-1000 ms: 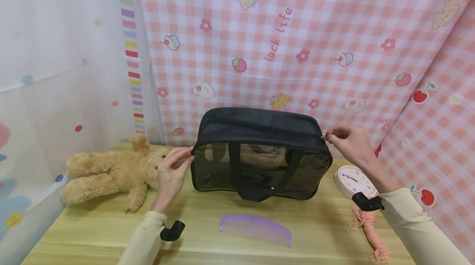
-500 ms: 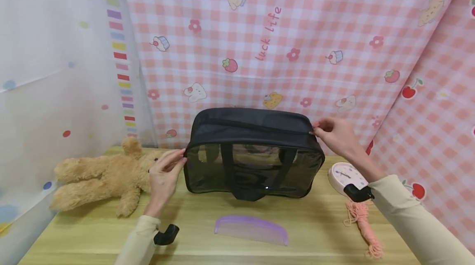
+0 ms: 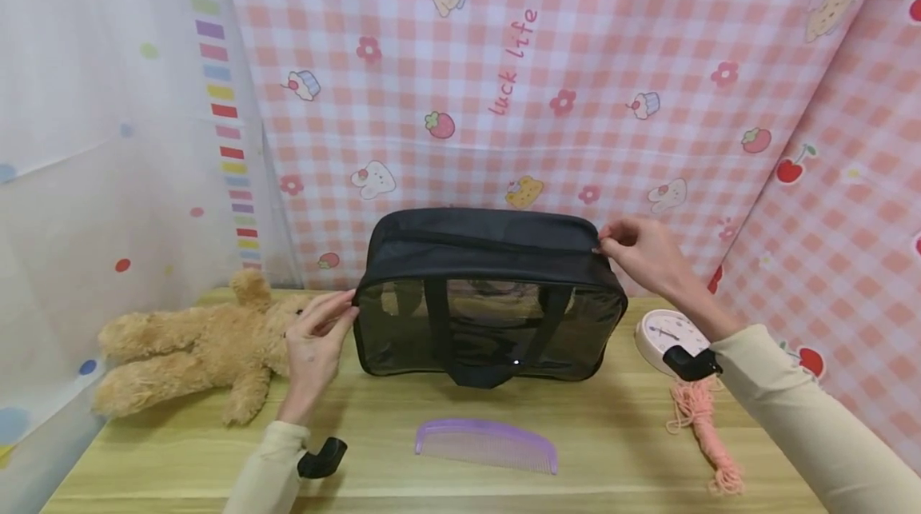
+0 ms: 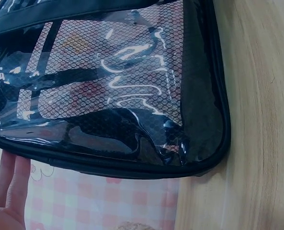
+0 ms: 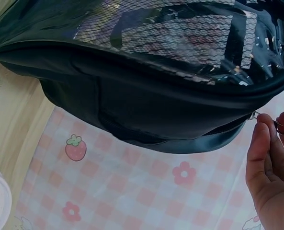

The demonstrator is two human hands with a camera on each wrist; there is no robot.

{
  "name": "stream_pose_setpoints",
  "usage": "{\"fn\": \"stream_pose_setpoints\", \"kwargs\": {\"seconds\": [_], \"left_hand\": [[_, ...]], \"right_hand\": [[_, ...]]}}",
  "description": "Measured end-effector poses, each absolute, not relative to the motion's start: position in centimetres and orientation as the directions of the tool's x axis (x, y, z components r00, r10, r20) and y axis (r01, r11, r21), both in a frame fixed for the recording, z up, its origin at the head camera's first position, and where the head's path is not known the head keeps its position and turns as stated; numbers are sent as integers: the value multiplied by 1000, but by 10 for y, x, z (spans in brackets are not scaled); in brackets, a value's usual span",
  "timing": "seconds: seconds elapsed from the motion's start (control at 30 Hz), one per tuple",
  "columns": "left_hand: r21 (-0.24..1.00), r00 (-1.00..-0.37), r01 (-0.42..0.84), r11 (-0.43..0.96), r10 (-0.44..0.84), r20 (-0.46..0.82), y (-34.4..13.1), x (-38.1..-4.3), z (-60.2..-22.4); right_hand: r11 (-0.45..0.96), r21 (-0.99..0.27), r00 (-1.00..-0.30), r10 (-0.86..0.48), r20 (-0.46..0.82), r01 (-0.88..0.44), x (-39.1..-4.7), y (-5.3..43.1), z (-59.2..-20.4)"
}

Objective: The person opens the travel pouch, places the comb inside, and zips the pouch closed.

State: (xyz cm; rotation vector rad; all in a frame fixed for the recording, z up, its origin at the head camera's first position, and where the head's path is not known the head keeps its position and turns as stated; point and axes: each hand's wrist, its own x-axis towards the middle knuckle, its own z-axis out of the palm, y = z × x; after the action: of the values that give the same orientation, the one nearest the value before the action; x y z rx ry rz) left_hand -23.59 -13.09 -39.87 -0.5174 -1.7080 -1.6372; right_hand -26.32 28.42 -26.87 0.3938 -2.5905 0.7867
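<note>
A black bag with a see-through front panel (image 3: 392, 334) stands upright on the wooden table, its strap handle (image 3: 480, 376) hanging down in front. My left hand (image 3: 315, 350) holds the bag's left edge; in the left wrist view the thumb lies in front of the black piping (image 4: 108, 165) and the fingers (image 4: 18, 187) behind it. At the right end of the bag's top, my right hand (image 3: 643, 257) pinches the zipper pull (image 5: 278, 125) between thumb and fingers. The dark zipper line (image 3: 468, 241) runs along the top. What the bag contains is unclear.
A tan teddy bear (image 3: 223, 338) lies left of the bag, partly behind my left hand. In front lies a purple comb (image 3: 489, 438). To the right are a pink round clock (image 3: 665, 330) and a bundle of pink yarn (image 3: 708, 434). Patterned cloth (image 3: 547, 42) hangs behind.
The head view has shifted slightly. My right hand has moved a little left and up with the zipper pull at the bag's right end. The left hand keeps its hold.
</note>
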Motion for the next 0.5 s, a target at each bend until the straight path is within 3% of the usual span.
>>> {"fn": "stream_pose_setpoints", "kwargs": {"seconds": [0.5], "left_hand": [[691, -669, 708, 146, -176, 722, -132, -242, -408]], "right_hand": [[808, -439, -880, -192, 435, -394, -266, 265, -254]]}}
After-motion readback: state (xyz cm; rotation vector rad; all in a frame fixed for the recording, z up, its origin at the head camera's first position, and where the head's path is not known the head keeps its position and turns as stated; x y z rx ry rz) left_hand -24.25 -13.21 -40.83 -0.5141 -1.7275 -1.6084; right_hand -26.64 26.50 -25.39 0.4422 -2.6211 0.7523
